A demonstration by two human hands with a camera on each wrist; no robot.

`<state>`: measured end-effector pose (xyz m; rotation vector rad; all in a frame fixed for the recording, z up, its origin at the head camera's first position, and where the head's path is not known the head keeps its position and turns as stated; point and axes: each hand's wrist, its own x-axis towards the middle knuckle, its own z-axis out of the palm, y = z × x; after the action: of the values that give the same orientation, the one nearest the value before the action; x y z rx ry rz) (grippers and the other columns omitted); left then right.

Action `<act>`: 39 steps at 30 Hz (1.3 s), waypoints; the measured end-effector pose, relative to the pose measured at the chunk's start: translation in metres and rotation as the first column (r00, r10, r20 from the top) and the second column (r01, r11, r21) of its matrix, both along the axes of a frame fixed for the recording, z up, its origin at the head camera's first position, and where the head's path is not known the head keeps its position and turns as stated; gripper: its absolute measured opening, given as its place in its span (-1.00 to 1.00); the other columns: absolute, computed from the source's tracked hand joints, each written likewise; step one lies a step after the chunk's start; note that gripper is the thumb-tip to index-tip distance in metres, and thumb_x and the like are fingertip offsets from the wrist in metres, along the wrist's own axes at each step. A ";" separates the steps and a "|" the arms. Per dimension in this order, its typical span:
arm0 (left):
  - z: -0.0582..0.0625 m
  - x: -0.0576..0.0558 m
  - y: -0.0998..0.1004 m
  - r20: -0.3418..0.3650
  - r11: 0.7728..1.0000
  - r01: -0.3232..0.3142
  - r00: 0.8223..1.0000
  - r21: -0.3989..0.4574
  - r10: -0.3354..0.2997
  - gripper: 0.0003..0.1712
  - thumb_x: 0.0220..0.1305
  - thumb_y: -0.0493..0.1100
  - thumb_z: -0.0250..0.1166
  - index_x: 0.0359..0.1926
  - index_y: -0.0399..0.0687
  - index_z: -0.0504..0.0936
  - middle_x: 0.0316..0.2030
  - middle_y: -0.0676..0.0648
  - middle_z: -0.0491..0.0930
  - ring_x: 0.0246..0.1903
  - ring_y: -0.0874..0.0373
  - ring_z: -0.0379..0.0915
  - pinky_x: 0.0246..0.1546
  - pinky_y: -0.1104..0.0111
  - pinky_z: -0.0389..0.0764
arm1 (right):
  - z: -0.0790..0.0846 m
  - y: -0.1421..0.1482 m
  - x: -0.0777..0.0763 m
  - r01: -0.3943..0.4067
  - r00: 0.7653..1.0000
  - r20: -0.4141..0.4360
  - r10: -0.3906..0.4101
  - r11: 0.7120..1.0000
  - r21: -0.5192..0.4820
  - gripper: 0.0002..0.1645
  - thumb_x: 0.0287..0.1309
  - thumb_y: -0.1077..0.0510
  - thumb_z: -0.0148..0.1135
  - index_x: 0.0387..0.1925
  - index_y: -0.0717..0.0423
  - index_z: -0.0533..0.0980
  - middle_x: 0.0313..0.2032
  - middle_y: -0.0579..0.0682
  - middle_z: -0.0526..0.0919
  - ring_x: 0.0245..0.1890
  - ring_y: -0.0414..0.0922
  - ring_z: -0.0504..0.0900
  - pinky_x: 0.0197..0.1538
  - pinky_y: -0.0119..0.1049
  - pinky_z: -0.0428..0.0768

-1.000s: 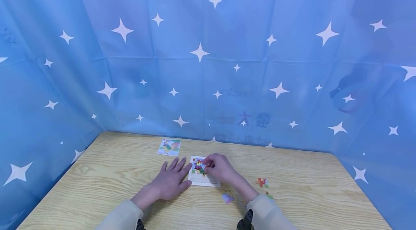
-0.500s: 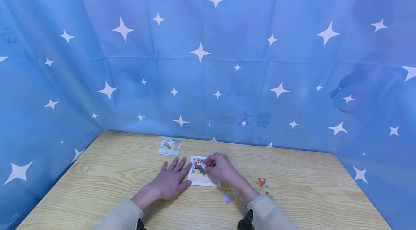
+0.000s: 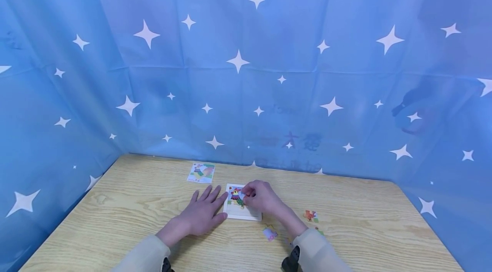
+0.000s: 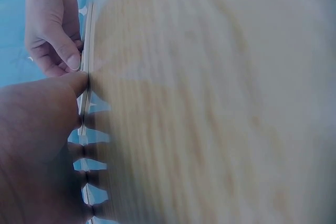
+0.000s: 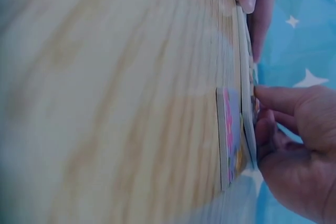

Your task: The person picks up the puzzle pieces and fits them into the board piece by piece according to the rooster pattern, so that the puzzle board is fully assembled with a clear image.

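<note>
A small white-framed puzzle tray [image 3: 246, 214] lies mid-table, with joined puzzle pieces showing a rooster [image 3: 235, 194] in its upper left part. My left hand [image 3: 203, 215] lies flat with fingers spread, its index fingertip and thumb tip at the tray's left edge. Over the tray, my right hand [image 3: 263, 198] pinches a puzzle piece between thumb and fingers, beside the joined ones; the fingers hide most of it. In the right wrist view the fingertips of that right hand [image 5: 307, 140] sit right at the tray's surface.
A square rooster picture card [image 3: 201, 173] lies behind my left hand. Loose puzzle pieces rest to the right: a purple one [image 3: 270, 233] in front of the tray, an orange one [image 3: 311, 216] beyond my right forearm, and a green one [image 3: 319, 231] partly behind the sleeve.
</note>
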<state>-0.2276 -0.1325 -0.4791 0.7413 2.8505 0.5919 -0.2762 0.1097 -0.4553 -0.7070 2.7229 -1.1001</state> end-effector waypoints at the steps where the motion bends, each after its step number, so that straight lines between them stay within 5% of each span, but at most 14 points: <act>1: 0.000 0.000 0.000 -0.001 1.000 0.000 1.000 -0.003 0.000 -0.23 0.60 0.26 -0.06 0.61 -0.02 0.17 0.59 -0.23 -0.02 0.57 -0.27 -0.26 0.40 -0.36 -0.17 | 0.000 0.000 0.000 -0.006 1.000 -0.002 0.006 1.000 -0.002 -0.83 0.19 0.35 0.40 -0.16 0.20 0.71 -0.32 -0.07 0.56 -0.32 -0.18 0.52 -0.26 -0.31 0.55; 32: 0.001 0.000 0.000 -0.006 1.000 0.004 1.000 -0.010 -0.004 -0.24 0.60 0.26 -0.07 0.61 -0.03 0.17 0.59 -0.24 -0.02 0.57 -0.27 -0.26 0.40 -0.36 -0.16 | -0.002 -0.001 -0.001 0.050 0.999 0.008 -0.050 0.999 -0.007 -0.89 0.17 0.32 0.46 -0.23 0.20 0.74 -0.31 -0.06 0.58 -0.33 -0.18 0.54 -0.28 -0.32 0.57; 39: 0.000 0.001 0.000 -0.003 1.000 0.001 1.000 -0.006 -0.001 -0.23 0.60 0.27 -0.07 0.61 -0.02 0.18 0.59 -0.23 -0.02 0.57 -0.26 -0.27 0.41 -0.35 -0.17 | 0.001 0.002 -0.001 -0.052 0.997 -0.050 0.053 0.998 0.027 -0.77 0.12 0.29 0.52 -0.16 0.27 0.76 -0.33 -0.07 0.58 -0.39 -0.23 0.53 -0.32 -0.37 0.56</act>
<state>-0.2270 -0.1325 -0.4787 0.7432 2.8529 0.5820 -0.2768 0.1120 -0.4546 -0.8080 2.7380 -1.0475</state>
